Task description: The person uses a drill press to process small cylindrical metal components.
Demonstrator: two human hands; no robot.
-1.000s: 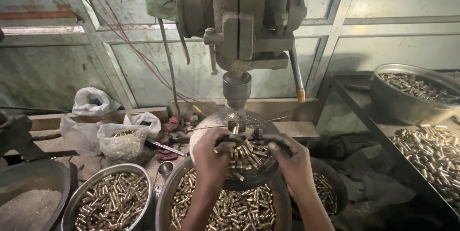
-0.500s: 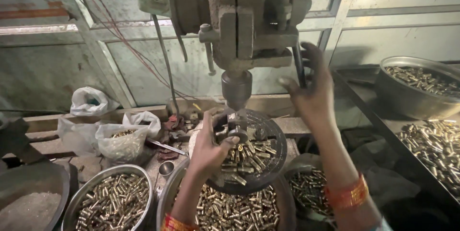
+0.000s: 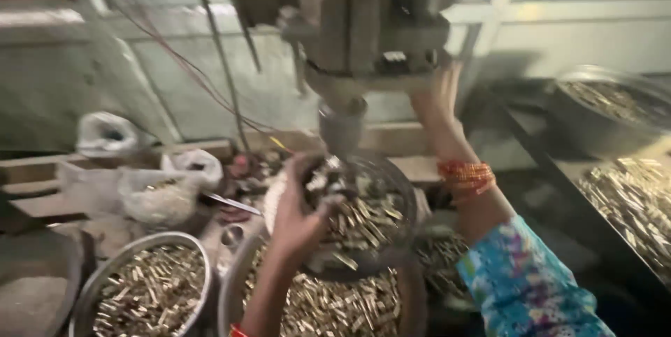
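A drill press (image 3: 356, 36) hangs over a round metal tray (image 3: 402, 239) of small brass parts. My left hand (image 3: 297, 208) is under the chuck (image 3: 341, 126), fingers closed on a small brass part at the tray's left side. My right hand (image 3: 437, 96) is raised to the right side of the press head and seems to grip its feed lever, which is blurred. An orange bangle and a patterned blue sleeve (image 3: 521, 281) are on that arm. The whole view is motion-blurred.
A steel bowl (image 3: 84, 295) of brass parts sits lower left, another large bowl (image 3: 227, 305) lies under the tray. White plastic bags (image 3: 157, 194) lie on the left bench. At right, a pan (image 3: 608, 131) and a sloped tray (image 3: 632, 197) hold more brass parts.
My right hand rose from the tray to the lever at the press head's right side. My left hand stayed under the chuck. The view shifted closer and blurred.
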